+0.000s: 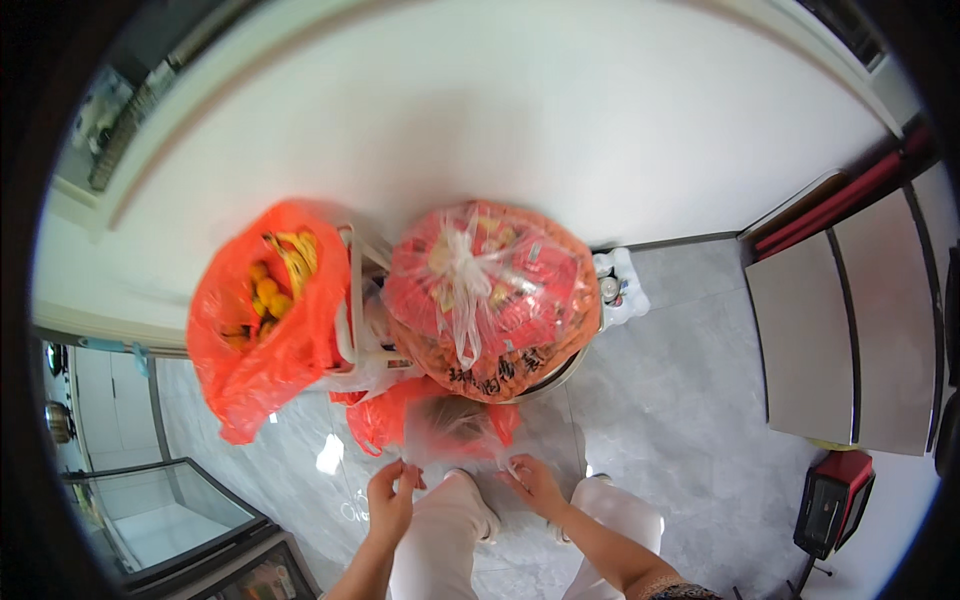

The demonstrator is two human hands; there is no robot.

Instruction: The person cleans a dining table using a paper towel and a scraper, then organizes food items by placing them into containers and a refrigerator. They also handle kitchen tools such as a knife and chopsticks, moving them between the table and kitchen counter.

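Low in the middle of the view, my left hand (394, 495) and my right hand (535, 486) pinch the near corners of a thin clear plastic bag (454, 429). The film hangs spread between them, blurred in part, above my legs and shoes. Under and beyond it lies a red plastic bag (382, 414), partly hidden by the film. Farther ahead, a knotted clear bag (480, 281) full of red packets rests on a large orange printed bag (491, 375). A round rim shows beneath them; what supports it is mostly hidden.
Left of the pile, an open red plastic bag (247, 382) with bananas (300, 259) and orange fruit (271, 296) sits by a white rack (352, 300). Wrapped cans (611, 289) stand near the wall. A glass-topped freezer (180, 502) is lower left, a grey cabinet (847, 322) right.
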